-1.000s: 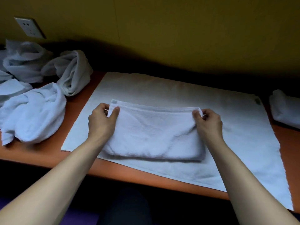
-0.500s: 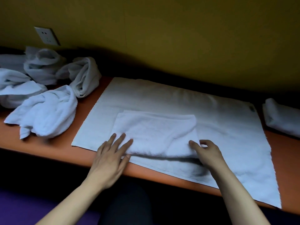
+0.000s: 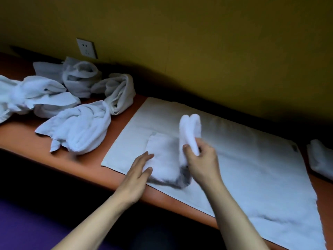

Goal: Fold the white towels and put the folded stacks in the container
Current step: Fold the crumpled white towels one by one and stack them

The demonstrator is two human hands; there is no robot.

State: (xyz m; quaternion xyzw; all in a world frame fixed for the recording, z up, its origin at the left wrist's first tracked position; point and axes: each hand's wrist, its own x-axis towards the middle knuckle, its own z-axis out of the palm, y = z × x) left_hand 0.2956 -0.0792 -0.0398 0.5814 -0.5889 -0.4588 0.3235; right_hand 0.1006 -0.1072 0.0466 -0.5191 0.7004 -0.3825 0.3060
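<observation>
A small white towel [image 3: 164,156] lies partly folded on a large white towel [image 3: 252,165] spread flat over the orange table. My right hand [image 3: 202,163] grips the small towel's right end and holds it raised upright above the rest. With straight fingers, my left hand [image 3: 139,170] presses flat on the small towel's left part. Several crumpled white towels [image 3: 79,130] are piled at the left of the table. No container is in view.
The orange table [image 3: 86,163] runs along a yellow wall with a white socket [image 3: 86,48]. Another white towel [image 3: 320,157] lies at the right edge. The table's front edge is close to my arms, with dark floor and a purple surface below.
The right hand has taken hold of the small towel's right end and lifted it up and leftward. The left hand stays flat on the left part. The view has shifted right.
</observation>
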